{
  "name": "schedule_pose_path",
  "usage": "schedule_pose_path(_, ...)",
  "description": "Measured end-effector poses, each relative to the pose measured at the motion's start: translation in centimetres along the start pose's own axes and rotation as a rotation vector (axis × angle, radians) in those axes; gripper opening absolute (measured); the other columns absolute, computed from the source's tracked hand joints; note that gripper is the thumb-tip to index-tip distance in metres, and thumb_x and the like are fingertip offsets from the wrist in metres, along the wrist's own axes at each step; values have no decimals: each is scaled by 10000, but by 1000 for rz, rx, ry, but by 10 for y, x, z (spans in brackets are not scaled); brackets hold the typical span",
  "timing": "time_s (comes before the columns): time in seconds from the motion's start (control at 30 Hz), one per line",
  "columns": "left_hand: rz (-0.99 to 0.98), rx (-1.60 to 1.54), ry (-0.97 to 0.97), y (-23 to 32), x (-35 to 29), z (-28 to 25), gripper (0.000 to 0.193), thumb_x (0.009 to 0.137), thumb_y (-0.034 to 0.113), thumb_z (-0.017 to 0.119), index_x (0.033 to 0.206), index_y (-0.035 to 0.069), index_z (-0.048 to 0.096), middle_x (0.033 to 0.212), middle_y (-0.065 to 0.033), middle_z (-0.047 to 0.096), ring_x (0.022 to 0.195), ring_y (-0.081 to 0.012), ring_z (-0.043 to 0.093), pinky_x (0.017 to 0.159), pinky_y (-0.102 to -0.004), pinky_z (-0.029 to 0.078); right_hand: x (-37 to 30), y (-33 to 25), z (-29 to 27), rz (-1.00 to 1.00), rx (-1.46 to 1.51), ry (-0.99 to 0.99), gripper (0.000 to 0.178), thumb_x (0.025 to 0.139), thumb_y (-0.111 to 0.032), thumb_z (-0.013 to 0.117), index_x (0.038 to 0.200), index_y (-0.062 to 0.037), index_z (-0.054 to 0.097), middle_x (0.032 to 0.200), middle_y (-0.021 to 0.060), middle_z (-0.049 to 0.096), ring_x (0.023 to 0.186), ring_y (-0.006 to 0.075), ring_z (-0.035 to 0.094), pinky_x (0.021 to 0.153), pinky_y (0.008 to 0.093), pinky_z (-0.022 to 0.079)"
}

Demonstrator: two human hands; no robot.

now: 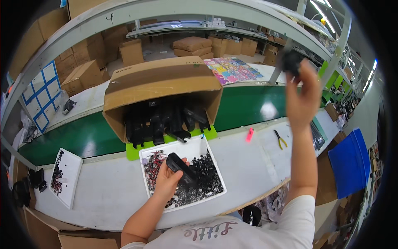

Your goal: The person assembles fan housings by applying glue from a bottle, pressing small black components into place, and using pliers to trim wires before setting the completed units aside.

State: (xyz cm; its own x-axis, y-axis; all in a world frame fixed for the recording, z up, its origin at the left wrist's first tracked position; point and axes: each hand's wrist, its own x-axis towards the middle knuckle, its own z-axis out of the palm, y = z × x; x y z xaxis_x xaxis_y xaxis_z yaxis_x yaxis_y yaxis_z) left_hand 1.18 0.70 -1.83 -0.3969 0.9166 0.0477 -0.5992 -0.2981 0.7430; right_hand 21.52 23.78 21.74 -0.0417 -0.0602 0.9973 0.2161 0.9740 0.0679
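Observation:
My left hand [168, 178] grips a long black plastic housing [179, 165] above a white foam tray [221, 176]. Inside the tray lie many small black parts [207, 170] and, toward the left, a tangle of red and black wired parts [154, 166]. Raised high at the right, my right hand [304, 93] has its fingers closed around a dark object [291, 62]. That object is smeared by motion, so its kind cannot be made out.
Behind the tray, an open cardboard box [161, 79] of black housings [157, 124] lies across the green conveyor belt [248, 103]. Yellow-handled pliers [280, 140] and a pink tag [249, 135] lie right of the tray. A smaller white tray [70, 174] sits left; a blue bin [350, 164] stands right.

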Motion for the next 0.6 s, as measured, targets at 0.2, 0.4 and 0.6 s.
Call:
schedule_pose_path(0.2, -26, -19, -77, -8, -2, -11, 552, 780, -4, 616, 1262, 58, 354, 1202, -168, 511, 1113, -295, 509, 954, -420, 409, 121, 90, 72, -106, -107, -220, 142, 877, -78, 537, 990, -10, 591, 999, 70, 611, 819, 130, 553, 736, 240, 435)
schedule_pose_path(0.4, -5, -96, -51, 4, -5, -2, 570, 780, 26, 636, 1270, 73, 350, 1221, -177, 494, 1125, -302, 499, 983, -440, 375, 137, 78, 94, 273, 198, -462, 267, 806, -9, 464, 1061, -24, 543, 908, 55, 566, 762, 124, 510, 696, 220, 408)
schedule_pose_path(0.6, 85, -133, -15, 17, -1, 0, 621, 784, 83, 655, 1305, 69, 318, 1235, -169, 487, 1150, -312, 480, 990, -441, 364, 24, 22, 69, 180, 240, -61, 197, 909, -120, 459, 1002, -10, 593, 963, 67, 606, 862, 131, 553, 778, 254, 435)
